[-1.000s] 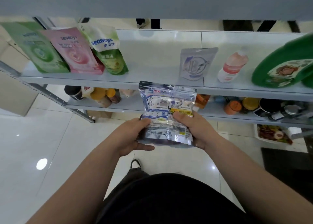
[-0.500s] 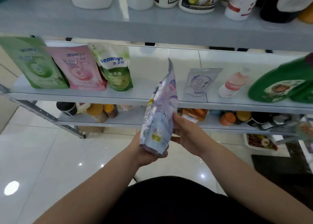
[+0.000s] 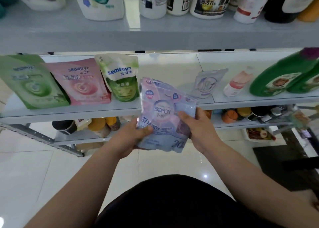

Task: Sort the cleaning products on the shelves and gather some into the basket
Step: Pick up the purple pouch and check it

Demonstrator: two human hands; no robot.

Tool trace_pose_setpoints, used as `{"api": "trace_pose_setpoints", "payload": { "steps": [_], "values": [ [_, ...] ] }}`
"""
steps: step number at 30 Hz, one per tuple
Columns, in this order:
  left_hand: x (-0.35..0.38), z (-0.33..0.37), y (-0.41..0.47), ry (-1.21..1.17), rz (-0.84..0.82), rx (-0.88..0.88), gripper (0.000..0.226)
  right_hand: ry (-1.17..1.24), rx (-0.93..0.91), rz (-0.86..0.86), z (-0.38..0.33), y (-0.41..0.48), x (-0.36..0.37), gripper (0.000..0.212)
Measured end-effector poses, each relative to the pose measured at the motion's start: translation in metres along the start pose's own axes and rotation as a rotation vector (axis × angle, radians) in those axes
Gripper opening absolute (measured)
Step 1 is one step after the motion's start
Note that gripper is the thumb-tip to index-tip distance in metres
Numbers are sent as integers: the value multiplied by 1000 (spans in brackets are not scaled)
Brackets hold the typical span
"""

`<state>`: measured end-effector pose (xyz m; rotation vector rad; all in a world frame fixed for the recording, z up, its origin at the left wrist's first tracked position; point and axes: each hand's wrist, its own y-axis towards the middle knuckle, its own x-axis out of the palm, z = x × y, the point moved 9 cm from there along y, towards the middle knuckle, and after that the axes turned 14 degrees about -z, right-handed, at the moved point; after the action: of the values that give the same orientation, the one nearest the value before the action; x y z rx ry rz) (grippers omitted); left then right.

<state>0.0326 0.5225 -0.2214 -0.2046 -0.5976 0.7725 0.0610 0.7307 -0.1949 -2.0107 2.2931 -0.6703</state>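
Holding the pale blue pouch label-up just in front of the middle shelf, both hands grip its lower half. The left hand curls its thumb over the front, and the right hand pinches the right edge, probably to read it for sorting. The pouch is glossy, crinkled soft film (flat and lightly filled, by its look). A matching pouch stands further right on that shelf, a likely spot for it.

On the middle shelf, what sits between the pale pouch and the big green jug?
Only a pink-and-white bottle is between the pale pouch and the green jug, as the head view shows.
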Motion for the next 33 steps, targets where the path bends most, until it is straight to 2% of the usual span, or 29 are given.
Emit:
{"api": "trace_pose_setpoints", "payload": {
  "steps": [2, 5, 7, 12, 14, 17, 20, 24, 29, 33],
  "values": [
    [-13, -1, -2, 11, 34, 33, 68, 50, 10, 9, 3, -1, 9, 21],
    [-22, -11, -5, -87, -8, 47, 44, 21, -5, 14, 3, -2, 15, 13],
    [-25, -14, -6, -103, -38, 55, 43, 14, -13, 20, 4, -4, 19, 12],
    [-32, -10, -3, -55, 6, 52, 66, -34, 38, 37, 8, -3, 20, 18],
    [-32, -4, 1, -14, 43, 91, 58, -173, 141, 25, 10, 2, 14, 26],
    [-28, 6, 12, 154, 92, 140, 42, -267, 292, -40, 17, 11, 3, 41],
    [-26, 13, 31, 311, 118, 130, 36, -137, 303, -37, 16, 24, -6, 34],
    [-32, 34, 56, 542, 176, 76, 41, -48, 168, 28, 6, 51, -15, 18],
    [-54, 47, 81, 919, 221, -23, 45, -148, 69, 84, -9, 95, -21, 7],
    [-84, 30, 89, 1313, 279, -261, 71, -251, 45, 73, -14, 133, -19, 7]
  ]
}}
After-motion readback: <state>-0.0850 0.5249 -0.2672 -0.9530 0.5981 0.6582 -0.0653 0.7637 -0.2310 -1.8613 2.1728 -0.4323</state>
